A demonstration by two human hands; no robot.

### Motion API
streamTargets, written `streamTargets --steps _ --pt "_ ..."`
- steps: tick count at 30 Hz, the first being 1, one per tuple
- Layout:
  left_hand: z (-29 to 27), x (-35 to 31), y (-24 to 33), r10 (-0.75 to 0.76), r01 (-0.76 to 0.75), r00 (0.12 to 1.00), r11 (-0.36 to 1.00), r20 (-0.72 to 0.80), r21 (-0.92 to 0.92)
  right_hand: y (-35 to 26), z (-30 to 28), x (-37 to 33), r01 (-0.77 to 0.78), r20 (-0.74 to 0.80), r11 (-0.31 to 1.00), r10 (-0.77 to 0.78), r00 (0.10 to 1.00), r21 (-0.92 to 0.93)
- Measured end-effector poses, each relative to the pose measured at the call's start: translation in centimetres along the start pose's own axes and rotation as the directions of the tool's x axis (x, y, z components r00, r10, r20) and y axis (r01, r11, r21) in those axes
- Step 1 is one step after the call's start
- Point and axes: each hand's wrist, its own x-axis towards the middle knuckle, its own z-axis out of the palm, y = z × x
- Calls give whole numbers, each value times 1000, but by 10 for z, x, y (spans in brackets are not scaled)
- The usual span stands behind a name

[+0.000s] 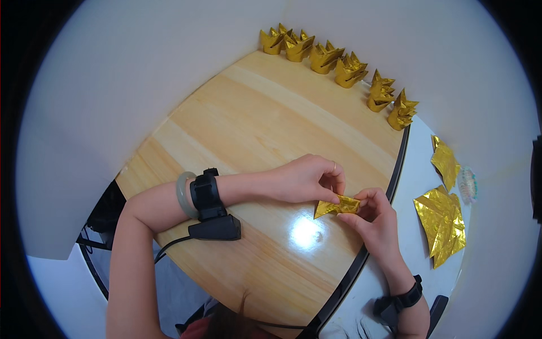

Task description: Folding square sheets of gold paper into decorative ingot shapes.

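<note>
Between my two hands, just above the wooden tabletop, is a small piece of folded gold foil paper (348, 204) with a pointed left end. My left hand (310, 179) reaches across from the left and pinches its upper left part between thumb and fingers. At the right end, my right hand (374, 217) grips the same paper, its thumb below and its fingers above. The fingertips partly cover the folds. A row of several folded gold paper crowns (326, 57) stands along the far right edge of the wood.
Crumpled gold foil sheets (441, 223) lie on the white surface (403, 226) at the right, beside a small clear iridescent object (467, 185). A dark strip (361, 257) divides wood from white. Pale walls (169, 62) rise behind. A black cabled box (215, 228) hangs at my left wrist.
</note>
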Motion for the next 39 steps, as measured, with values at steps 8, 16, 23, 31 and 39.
streamTargets --steps 8,16,23,31,39 --pt "6 3 9 -29 -8 985 977 -170 -213 6 -4 9 35 -71 917 -7 997 397" --pt "8 6 9 -27 -6 956 994 -291 -110 5 -8 10 59 -152 959 -17 988 279" --pt "10 22 21 34 -25 964 999 -262 40 12 -10 9 205 -290 977 -178 940 63" --pt "11 36 15 -132 43 976 896 -174 -443 14 -39 22 37 -83 746 25 996 665" --pt "19 41 5 -179 51 976 744 -125 -666 29 -31 26 -149 221 483 -94 971 863"
